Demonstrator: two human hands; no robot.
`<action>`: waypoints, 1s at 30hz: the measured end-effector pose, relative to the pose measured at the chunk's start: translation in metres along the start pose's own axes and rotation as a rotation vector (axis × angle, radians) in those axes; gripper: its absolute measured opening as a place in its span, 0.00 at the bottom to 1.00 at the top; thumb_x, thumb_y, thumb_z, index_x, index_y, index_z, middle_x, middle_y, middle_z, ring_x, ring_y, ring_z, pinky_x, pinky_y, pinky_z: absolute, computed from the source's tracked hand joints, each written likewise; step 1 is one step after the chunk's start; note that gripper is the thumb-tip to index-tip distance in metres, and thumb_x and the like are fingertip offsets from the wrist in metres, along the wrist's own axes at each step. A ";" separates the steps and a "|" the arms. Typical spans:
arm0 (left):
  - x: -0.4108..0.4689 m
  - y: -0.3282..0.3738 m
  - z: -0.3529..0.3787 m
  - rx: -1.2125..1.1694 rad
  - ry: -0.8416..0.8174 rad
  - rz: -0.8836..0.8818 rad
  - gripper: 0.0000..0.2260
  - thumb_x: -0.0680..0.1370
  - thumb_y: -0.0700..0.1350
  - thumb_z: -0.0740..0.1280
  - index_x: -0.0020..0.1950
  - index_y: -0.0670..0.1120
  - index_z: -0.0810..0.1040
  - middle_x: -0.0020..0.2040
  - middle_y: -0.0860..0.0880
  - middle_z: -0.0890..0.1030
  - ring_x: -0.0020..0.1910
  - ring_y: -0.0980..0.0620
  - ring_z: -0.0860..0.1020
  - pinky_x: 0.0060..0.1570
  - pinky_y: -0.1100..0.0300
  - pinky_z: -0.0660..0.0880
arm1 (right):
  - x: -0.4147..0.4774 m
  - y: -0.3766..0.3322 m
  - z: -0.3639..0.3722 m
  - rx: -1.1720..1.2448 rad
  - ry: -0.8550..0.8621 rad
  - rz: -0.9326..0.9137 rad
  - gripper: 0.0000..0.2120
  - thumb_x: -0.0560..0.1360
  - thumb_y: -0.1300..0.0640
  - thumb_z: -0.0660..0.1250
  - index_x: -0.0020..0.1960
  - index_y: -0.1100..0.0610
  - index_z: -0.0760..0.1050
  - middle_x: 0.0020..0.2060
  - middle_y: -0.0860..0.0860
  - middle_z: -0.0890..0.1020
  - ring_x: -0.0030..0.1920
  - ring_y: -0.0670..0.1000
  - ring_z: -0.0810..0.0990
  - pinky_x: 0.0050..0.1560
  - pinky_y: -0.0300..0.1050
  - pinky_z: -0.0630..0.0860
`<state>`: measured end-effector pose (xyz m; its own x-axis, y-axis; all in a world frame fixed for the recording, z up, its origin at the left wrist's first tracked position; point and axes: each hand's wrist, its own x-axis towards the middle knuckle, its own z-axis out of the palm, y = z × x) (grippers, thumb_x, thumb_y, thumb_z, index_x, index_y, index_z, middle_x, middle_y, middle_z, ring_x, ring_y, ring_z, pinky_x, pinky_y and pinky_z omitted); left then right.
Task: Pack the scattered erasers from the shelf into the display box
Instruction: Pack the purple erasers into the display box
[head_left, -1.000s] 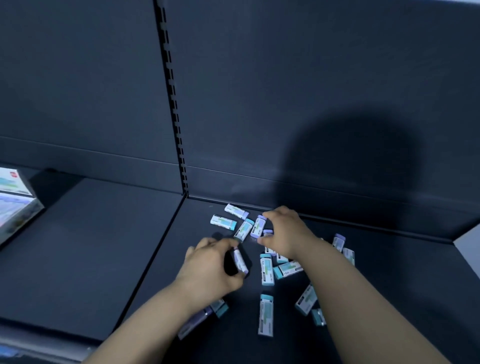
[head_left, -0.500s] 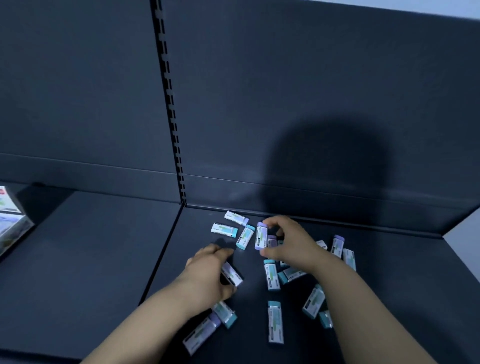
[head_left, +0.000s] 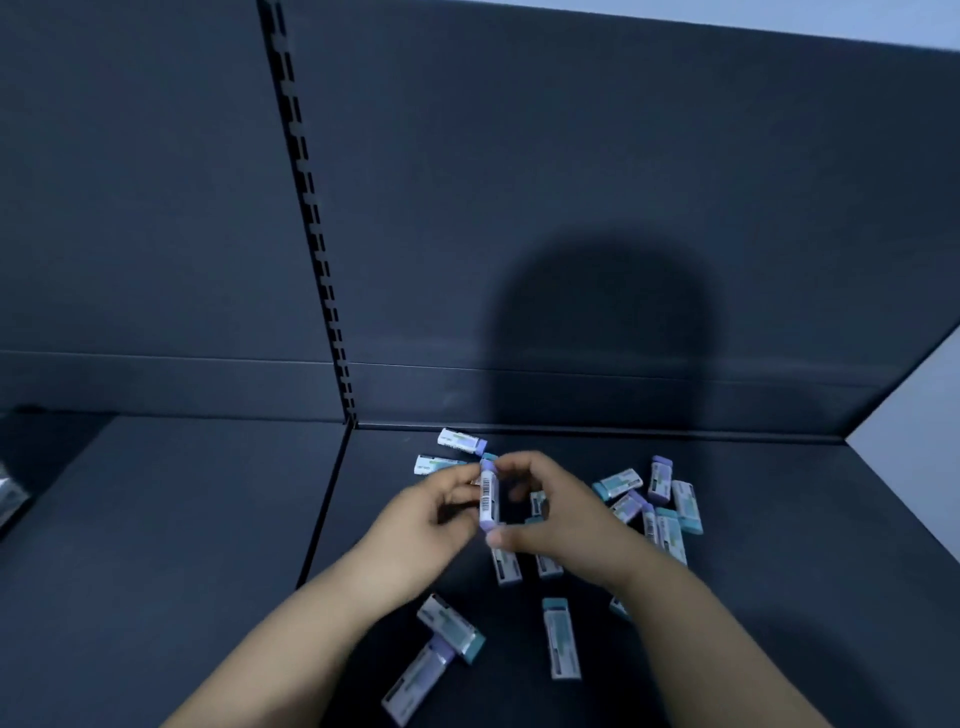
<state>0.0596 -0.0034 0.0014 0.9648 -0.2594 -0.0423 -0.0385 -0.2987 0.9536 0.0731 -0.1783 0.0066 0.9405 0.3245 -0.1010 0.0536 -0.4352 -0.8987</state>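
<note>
Several small erasers in white sleeves with teal or purple ends lie scattered on the dark shelf (head_left: 208, 519). One purple-ended eraser (head_left: 488, 499), barcode towards me, stands upright above the pile. My right hand (head_left: 556, 514) pinches it, forefinger on its top end and thumb under its bottom end. My left hand (head_left: 426, 519) has its curled fingers and thumb closed on the eraser's left side. Loose erasers lie behind the hands (head_left: 460, 439), to the right (head_left: 685, 506) and in front (head_left: 561, 639). Only a sliver of the display box (head_left: 9, 501) shows at the far left edge.
The shelf's dark back panel (head_left: 571, 208) rises right behind the erasers, with a slotted upright (head_left: 311, 234) dividing two bays. The left bay's shelf runs between the erasers and the box. The shelf's right end (head_left: 883, 467) is angled off.
My right hand lifted a purple-ended eraser from the pile and brought it to my left hand, which rose off the shelf to meet it. The view turned right, so the box slid almost out of frame.
</note>
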 end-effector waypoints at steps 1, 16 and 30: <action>-0.002 0.001 -0.004 -0.122 -0.020 -0.043 0.18 0.78 0.33 0.62 0.66 0.47 0.72 0.55 0.49 0.82 0.56 0.54 0.79 0.60 0.61 0.73 | 0.002 -0.001 0.007 0.063 -0.004 -0.003 0.25 0.60 0.54 0.77 0.53 0.41 0.72 0.47 0.40 0.78 0.49 0.36 0.75 0.48 0.32 0.69; -0.001 -0.005 0.004 0.727 0.037 -0.133 0.20 0.72 0.52 0.71 0.62 0.49 0.75 0.58 0.48 0.75 0.55 0.51 0.76 0.52 0.67 0.68 | -0.001 0.004 0.006 -0.823 -0.087 0.012 0.38 0.64 0.41 0.74 0.70 0.46 0.63 0.67 0.44 0.66 0.68 0.49 0.60 0.68 0.44 0.59; 0.008 -0.004 -0.006 0.944 -0.315 0.035 0.24 0.72 0.49 0.71 0.67 0.52 0.71 0.64 0.50 0.69 0.66 0.50 0.67 0.64 0.58 0.67 | -0.001 0.005 0.017 -0.960 -0.090 -0.039 0.31 0.68 0.43 0.69 0.68 0.49 0.66 0.63 0.48 0.69 0.66 0.51 0.63 0.64 0.46 0.59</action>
<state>0.0691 0.0016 -0.0011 0.8515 -0.4730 -0.2264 -0.3885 -0.8590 0.3336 0.0664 -0.1671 -0.0052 0.9052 0.3990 -0.1466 0.3735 -0.9112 -0.1740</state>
